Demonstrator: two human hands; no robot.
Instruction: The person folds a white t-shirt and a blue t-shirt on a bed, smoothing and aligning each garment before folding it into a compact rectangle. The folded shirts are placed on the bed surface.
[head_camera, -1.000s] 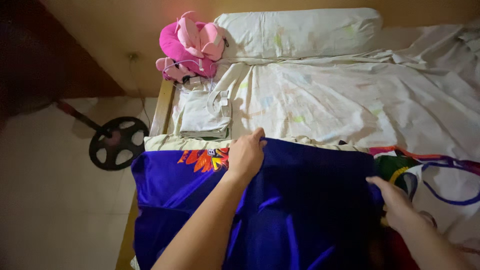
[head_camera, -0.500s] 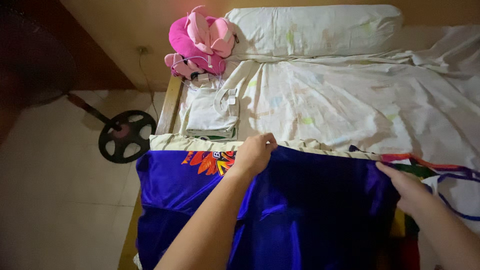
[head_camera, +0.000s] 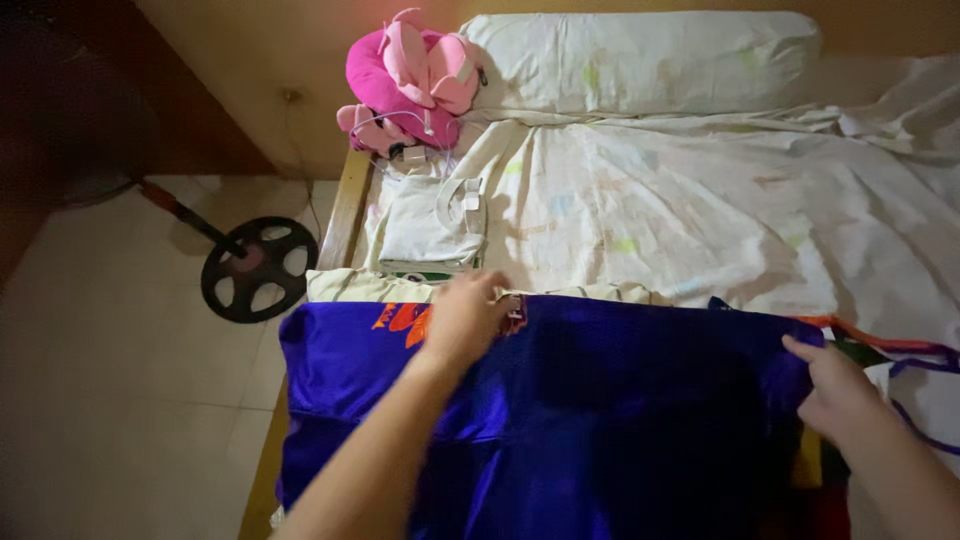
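A shiny blue garment (head_camera: 620, 400) with an orange print lies spread over the near part of a bed. My left hand (head_camera: 462, 318) rests on its top edge near the print, fingers curled on the cloth. At the garment's right top corner my right hand (head_camera: 838, 392) pinches the cloth. Both forearms reach in from the bottom of the view.
A folded pale garment (head_camera: 432, 226) lies on the crumpled white sheet (head_camera: 700, 200) beyond the blue one. A pink plush toy (head_camera: 405, 75) and a long pillow (head_camera: 640, 58) sit at the head. More coloured cloth (head_camera: 900, 350) lies at right. A fan base (head_camera: 258, 268) stands on the tiled floor at left.
My left hand has slid left along the blue garment's top edge, onto the print. My right hand has moved right and up, drawing the right corner outward.
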